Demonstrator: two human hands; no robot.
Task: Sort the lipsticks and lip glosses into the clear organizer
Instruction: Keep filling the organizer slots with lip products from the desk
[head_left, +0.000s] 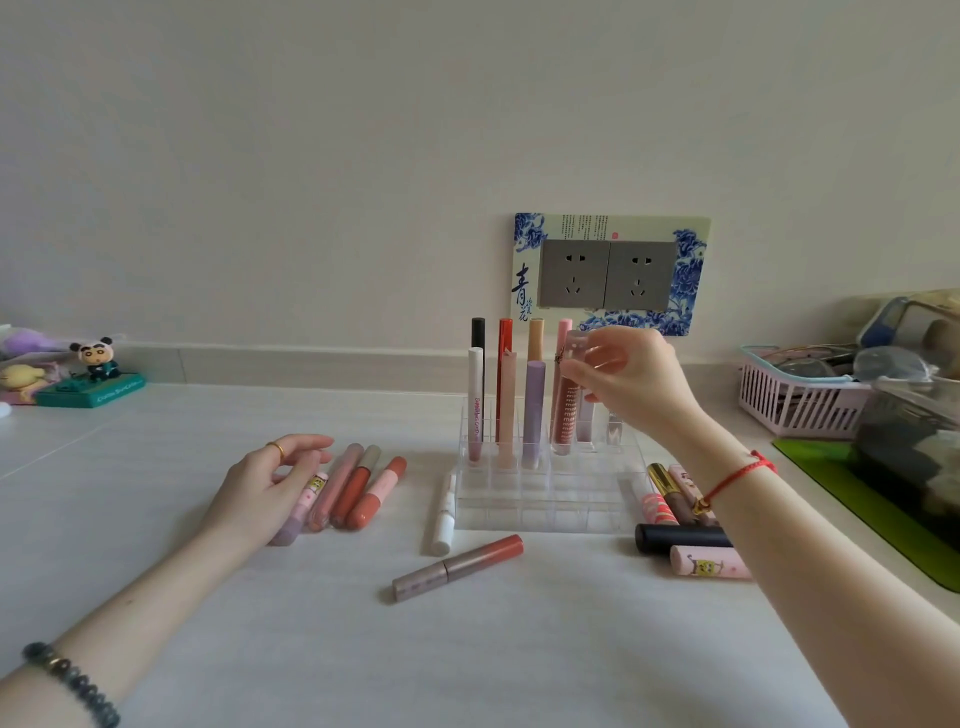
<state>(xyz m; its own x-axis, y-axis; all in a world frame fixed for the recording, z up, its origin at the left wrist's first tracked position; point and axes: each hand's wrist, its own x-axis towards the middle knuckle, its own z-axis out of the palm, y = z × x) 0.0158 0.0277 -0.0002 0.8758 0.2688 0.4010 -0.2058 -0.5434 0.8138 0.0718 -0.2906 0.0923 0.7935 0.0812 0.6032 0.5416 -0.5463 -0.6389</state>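
– Head view had the clear organizer (540, 499) dead centre on the white table (519, 649). What was the right hand (628, 384) doing?

– Thumb and fingertips were pinched narrow on the clear cap of a mauve gloss (565, 415). It stood upright in a slot at the organizer's 1 o'clock corner. That hand blocked whatever stood behind it.

– And the rest of the rack?

– A white tube (475, 395), a peach one (506, 405) and a lilac one (534, 410) stood upright in the same row. Taller caps stood behind them at 12 o'clock. The front rows looked unfilled.

– Left hand (270, 483)?

– Out at 9 o'clock, it lay with fingers loosely bent over a lilac cartoon tube (304, 506). Resting or gripping, I could not tell. Just beside it lay a pink gloss (335, 483), a rust gloss (356, 486) and a coral gloss (376, 493), side by side.

– Loose ones?

– A white lipstick (444, 519) lay against the organizer's 8 o'clock edge, and a red-and-grey gloss (457, 566) lay at 6 o'clock, apart from it. At 4 o'clock were a gold-capped tube (670, 493), a black lipstick (680, 538) and a pink cartoon lipstick (709, 561). The right forearm crossed over and hid part of that pile.

– Surroundings?

– A socket plate (608, 270) was on the wall at 12, a pink basket (800, 405) at 2, a green mat (852, 493) at 3 and a figurine (96, 358) at 10.
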